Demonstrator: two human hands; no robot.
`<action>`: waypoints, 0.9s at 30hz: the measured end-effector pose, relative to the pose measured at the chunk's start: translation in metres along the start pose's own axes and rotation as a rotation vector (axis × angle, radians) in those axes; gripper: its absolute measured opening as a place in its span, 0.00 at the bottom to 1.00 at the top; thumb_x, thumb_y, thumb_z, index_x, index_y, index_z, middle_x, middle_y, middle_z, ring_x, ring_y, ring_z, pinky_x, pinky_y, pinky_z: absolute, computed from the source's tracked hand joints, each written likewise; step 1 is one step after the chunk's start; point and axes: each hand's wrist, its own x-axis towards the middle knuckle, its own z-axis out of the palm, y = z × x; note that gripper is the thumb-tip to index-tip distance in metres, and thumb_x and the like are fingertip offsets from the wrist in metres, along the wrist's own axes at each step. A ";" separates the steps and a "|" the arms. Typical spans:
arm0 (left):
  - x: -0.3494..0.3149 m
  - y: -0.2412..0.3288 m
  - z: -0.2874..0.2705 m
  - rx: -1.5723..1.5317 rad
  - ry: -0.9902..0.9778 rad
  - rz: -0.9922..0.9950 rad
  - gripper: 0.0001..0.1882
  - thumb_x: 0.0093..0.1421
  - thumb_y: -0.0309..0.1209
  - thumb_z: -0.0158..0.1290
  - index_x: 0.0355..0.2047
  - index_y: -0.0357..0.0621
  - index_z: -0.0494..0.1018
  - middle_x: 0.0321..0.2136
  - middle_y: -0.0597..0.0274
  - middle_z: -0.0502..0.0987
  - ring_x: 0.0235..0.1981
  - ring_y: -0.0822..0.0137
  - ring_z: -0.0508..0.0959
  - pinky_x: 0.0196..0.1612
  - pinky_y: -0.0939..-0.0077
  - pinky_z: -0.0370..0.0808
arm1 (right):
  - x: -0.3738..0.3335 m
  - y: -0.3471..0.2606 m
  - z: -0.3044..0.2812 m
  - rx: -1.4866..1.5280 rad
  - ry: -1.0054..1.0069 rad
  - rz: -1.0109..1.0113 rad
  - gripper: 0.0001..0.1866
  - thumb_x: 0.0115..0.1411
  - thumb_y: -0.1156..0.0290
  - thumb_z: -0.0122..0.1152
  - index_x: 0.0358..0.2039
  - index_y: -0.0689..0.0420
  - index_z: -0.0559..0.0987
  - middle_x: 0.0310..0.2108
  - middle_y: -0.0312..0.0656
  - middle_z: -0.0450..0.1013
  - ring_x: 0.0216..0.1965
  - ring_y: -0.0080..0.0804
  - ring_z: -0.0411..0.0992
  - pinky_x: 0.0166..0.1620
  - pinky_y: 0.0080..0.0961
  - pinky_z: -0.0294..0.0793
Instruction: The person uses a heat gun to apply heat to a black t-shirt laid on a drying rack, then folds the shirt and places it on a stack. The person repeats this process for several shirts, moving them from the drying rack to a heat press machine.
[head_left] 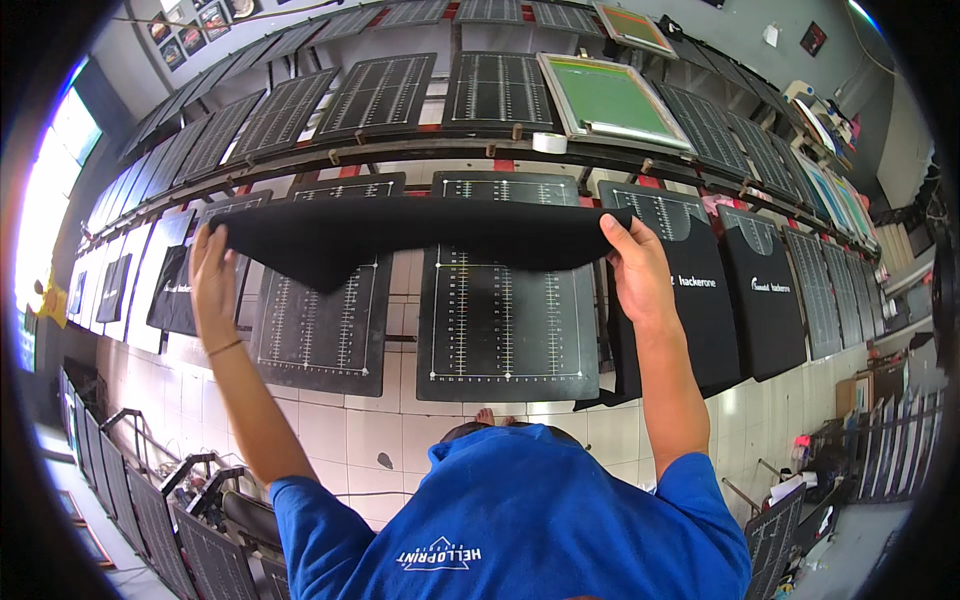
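Note:
A black shirt (430, 228) is stretched sideways between my two raised hands, its upper edge almost straight and its lower part drooping in folds. My left hand (213, 265) pinches the left end; my right hand (630, 262) grips the right end between thumb and fingers. Beneath the cloth lie two black printing boards with white ruled markings, the left board (318, 335) and the middle board (507, 335). Just right of my right hand, a black shirt with white print (700, 320) is spread over another board.
More printed black shirts lie on boards at the right (768, 310) and left (172, 290). Behind, a rail (400, 150) carries further boards, a green screen frame (615, 100) and a white tape roll (549, 143). Racked boards (150, 510) stand at lower left.

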 end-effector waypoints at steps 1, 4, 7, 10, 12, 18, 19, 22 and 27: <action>0.004 0.000 -0.028 -0.048 -0.029 0.034 0.27 0.63 0.27 0.53 0.60 0.31 0.59 0.54 0.54 0.68 0.54 0.67 0.69 0.60 0.68 0.63 | -0.002 -0.002 0.005 -0.009 -0.007 -0.002 0.13 0.62 0.65 0.60 0.40 0.62 0.78 0.36 0.37 0.76 0.38 0.20 0.71 0.44 0.20 0.68; -0.005 -0.047 -0.089 -0.049 -0.120 -0.030 0.25 0.64 0.26 0.51 0.60 0.32 0.60 0.55 0.57 0.67 0.53 0.67 0.69 0.59 0.67 0.64 | -0.013 0.040 -0.011 -0.188 0.033 -0.002 0.13 0.60 0.65 0.62 0.40 0.61 0.78 0.36 0.34 0.73 0.40 0.22 0.69 0.47 0.21 0.67; -0.040 -0.122 -0.153 0.056 -0.113 -0.129 0.22 0.64 0.26 0.51 0.57 0.35 0.63 0.38 0.66 0.71 0.42 0.76 0.71 0.50 0.74 0.69 | -0.029 0.112 -0.026 -0.304 0.043 -0.016 0.17 0.57 0.63 0.64 0.41 0.63 0.78 0.40 0.39 0.71 0.44 0.30 0.68 0.50 0.27 0.66; -0.092 -0.190 -0.180 0.201 -0.024 -0.379 0.21 0.62 0.28 0.53 0.55 0.37 0.66 0.41 0.66 0.72 0.42 0.76 0.70 0.44 0.78 0.67 | -0.058 0.203 -0.055 -0.480 0.012 0.092 0.21 0.56 0.60 0.64 0.42 0.64 0.78 0.41 0.46 0.72 0.46 0.39 0.69 0.52 0.31 0.65; -0.119 -0.226 -0.188 0.392 0.042 -0.577 0.19 0.61 0.28 0.54 0.52 0.38 0.69 0.42 0.65 0.73 0.40 0.75 0.71 0.42 0.80 0.66 | -0.086 0.254 -0.079 -0.555 -0.006 0.260 0.21 0.56 0.60 0.65 0.43 0.64 0.78 0.41 0.47 0.74 0.46 0.38 0.70 0.51 0.30 0.66; -0.201 -0.278 -0.097 0.827 0.181 -0.242 0.12 0.64 0.31 0.49 0.46 0.40 0.74 0.39 0.61 0.76 0.36 0.72 0.74 0.39 0.76 0.70 | -0.095 0.196 -0.204 -0.554 -0.050 0.461 0.13 0.60 0.66 0.60 0.43 0.59 0.79 0.37 0.37 0.78 0.39 0.23 0.73 0.45 0.22 0.71; -0.216 -0.262 -0.026 0.687 0.165 -0.180 0.12 0.65 0.31 0.48 0.45 0.40 0.74 0.38 0.59 0.77 0.35 0.71 0.75 0.39 0.76 0.71 | -0.094 0.183 -0.248 -0.500 0.122 0.424 0.11 0.61 0.67 0.60 0.41 0.59 0.80 0.37 0.38 0.78 0.39 0.23 0.74 0.45 0.22 0.72; -0.287 -0.225 0.195 0.377 -0.252 -0.103 0.16 0.67 0.35 0.47 0.46 0.34 0.72 0.43 0.54 0.76 0.42 0.67 0.77 0.45 0.74 0.74 | -0.083 0.138 -0.388 -0.683 0.539 0.228 0.11 0.62 0.67 0.58 0.39 0.61 0.79 0.36 0.38 0.77 0.39 0.24 0.74 0.45 0.21 0.71; -0.384 -0.300 0.407 0.316 -0.680 -0.263 0.24 0.69 0.37 0.42 0.61 0.37 0.60 0.58 0.47 0.66 0.61 0.56 0.65 0.62 0.66 0.61 | -0.090 0.099 -0.581 -0.810 0.716 0.203 0.23 0.63 0.53 0.55 0.43 0.64 0.76 0.42 0.45 0.76 0.46 0.35 0.73 0.51 0.29 0.69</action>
